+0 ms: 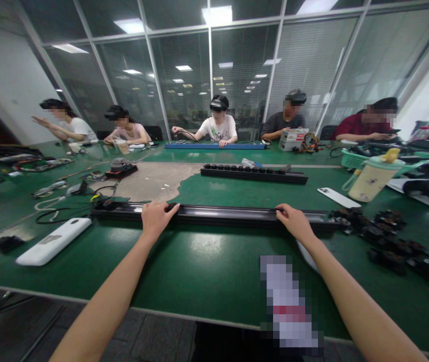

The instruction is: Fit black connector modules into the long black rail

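A long black rail (222, 213), like a power strip housing with a shiny channel along its top, lies across the green table in front of me. My left hand (156, 221) grips it left of the middle, thumb pointing right. Beside that thumb a small black piece (171, 206) sits in the channel. Towards the rail's right end, my right hand (293, 221) is closed on it, with the fingertips partly hidden. A dark cable (58, 221) runs near the left end. Several loose black socket-like modules (380, 229) are heaped at the right end.
A second black strip (254, 174) with a row of modules lies farther back. Around me are a white power bank (54, 241), a pixelated phone-like slab (289, 301) at the front edge, a white phone (338, 197) and a tumbler (372, 178). Several people sit across the table.
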### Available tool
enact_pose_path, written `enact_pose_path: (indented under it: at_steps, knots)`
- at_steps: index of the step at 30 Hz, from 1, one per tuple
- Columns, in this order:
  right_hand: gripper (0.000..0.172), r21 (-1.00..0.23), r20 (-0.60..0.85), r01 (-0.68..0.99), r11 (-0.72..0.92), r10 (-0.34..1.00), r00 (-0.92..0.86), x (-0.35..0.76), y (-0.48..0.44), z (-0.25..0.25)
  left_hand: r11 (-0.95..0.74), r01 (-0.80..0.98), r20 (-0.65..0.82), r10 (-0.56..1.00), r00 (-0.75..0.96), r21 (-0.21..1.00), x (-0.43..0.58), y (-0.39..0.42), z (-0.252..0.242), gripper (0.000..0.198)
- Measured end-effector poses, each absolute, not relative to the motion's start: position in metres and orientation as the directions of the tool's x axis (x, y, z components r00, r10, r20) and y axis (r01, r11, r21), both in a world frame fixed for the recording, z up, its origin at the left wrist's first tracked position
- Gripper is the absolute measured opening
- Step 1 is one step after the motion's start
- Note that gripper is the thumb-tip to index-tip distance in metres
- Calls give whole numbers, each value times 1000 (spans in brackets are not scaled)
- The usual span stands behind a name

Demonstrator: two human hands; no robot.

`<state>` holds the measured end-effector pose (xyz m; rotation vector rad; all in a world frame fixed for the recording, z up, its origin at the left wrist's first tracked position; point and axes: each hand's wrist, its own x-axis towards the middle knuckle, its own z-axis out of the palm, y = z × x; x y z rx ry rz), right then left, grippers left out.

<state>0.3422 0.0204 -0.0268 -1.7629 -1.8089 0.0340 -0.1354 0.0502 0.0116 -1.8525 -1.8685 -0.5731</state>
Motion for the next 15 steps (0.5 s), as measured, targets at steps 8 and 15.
enact_pose_path:
  at_steps: [8,15]
  knots:
    - [33,-421,387,902,102,919,76,343,21,-27,-4,1000,575,818,5,-4,-130,48,14,66]
    - [33,-426,374,899,103,925,71,341,19,-24,-38,999,573,819,40,-15,-124,47,14,67]
